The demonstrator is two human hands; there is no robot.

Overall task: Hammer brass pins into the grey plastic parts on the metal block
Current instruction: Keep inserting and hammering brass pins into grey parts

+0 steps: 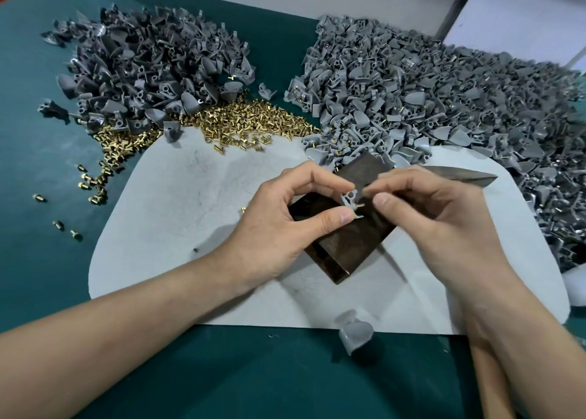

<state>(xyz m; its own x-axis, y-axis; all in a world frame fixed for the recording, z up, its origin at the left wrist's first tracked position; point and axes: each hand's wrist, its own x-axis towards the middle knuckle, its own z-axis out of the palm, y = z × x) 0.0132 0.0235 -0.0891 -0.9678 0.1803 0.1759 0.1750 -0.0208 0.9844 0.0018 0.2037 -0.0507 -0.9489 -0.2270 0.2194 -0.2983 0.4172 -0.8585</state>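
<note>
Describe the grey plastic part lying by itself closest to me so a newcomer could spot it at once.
Start at the pale rounded mat on the green table. Follow its near edge to below the dark rectangular metal block, where one scoop-shaped grey plastic part straddles the mat's edge. Unlike the parts heaped at the back, it lies alone, untouched by the left hand or right hand.

no writing to call here: not a single word, label, brand, number or sign can be read anywhere in view.
</note>
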